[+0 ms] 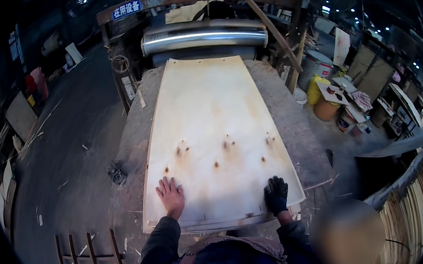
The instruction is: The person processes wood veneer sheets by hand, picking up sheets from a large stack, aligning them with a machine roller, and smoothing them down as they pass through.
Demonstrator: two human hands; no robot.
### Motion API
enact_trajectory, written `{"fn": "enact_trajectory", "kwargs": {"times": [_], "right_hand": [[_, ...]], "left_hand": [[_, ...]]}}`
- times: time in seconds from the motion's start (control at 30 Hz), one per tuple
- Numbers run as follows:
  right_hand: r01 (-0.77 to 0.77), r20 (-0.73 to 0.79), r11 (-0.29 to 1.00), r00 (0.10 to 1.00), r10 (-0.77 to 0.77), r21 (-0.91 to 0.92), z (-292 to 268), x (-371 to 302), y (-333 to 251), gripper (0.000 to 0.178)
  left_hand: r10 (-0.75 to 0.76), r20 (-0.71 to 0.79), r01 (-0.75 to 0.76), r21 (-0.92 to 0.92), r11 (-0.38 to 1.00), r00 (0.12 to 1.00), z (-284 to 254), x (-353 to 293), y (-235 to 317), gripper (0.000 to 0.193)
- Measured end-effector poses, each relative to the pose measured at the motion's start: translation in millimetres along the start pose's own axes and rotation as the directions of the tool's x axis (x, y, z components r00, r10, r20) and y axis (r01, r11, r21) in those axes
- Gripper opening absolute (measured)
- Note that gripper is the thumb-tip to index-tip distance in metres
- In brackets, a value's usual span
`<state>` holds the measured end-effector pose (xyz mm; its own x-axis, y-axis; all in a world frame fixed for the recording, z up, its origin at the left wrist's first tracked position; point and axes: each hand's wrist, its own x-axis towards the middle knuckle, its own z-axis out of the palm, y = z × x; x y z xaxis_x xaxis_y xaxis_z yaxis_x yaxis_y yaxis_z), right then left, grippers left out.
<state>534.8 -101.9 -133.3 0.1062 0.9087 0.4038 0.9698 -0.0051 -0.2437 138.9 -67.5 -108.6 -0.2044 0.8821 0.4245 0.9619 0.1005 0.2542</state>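
Observation:
A long stack of pale wood veneer sheets (209, 112) lies in front of me, its top sheet marked with several dark knots. My bare left hand (171, 196) rests flat on the near left part of the top sheet, fingers spread. Near the right edge, my right hand (276, 195) in a dark glove lies on the same sheet, its fingers stretched forward. Neither hand grips anything. Beyond the far end of the stack runs a shiny metal roller (205, 40) of a machine. The sheet edges at my side are slightly uneven.
A worn table (292, 124) carries the stack, and a dark glove-like heap (116, 172) lies at its left. A metal rack (94, 260) stands at lower left. Upright veneer sheets (416, 199) line the right. Drums and a yellow bag (317, 89) stand beyond. A slanted wooden bar (267, 25) crosses the machine frame.

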Motion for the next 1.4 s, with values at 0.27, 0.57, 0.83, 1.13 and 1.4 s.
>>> {"fn": "enact_trajectory", "kwargs": {"times": [0.27, 0.57, 0.83, 1.13, 1.4], "right_hand": [[-0.023, 0.020, 0.928, 1.000, 0.016, 0.373, -35, -53, 18, 0.039], [-0.417, -0.041, 0.830, 0.885, 0.463, 0.372, -217, -162, 5, 0.037], [-0.442, -0.508, 0.846, 0.824, 0.251, -0.298, -405, -272, 65, 0.023], [-0.594, -0.777, 0.625, 0.629, -0.032, -0.507, -681, -291, 162, 0.042], [-0.523, -0.598, 0.297, 0.741, -0.305, -0.799, -872, -269, 313, 0.053]], "left_hand": [[0.116, -0.011, -0.116, -0.003, 0.993, 0.993, 34, 5, -17, 0.047], [-0.205, 0.298, 0.196, 0.060, 0.979, 0.932, 3, 41, 9, 0.049], [0.605, 0.064, -0.182, -0.924, 0.336, 0.794, -92, 29, 237, 0.043], [0.750, -0.646, -0.652, -0.632, -0.419, 0.145, -295, -108, 594, 0.051], [0.336, -0.942, -0.814, -0.187, -0.550, -0.011, -441, -202, 867, 0.059]]}}
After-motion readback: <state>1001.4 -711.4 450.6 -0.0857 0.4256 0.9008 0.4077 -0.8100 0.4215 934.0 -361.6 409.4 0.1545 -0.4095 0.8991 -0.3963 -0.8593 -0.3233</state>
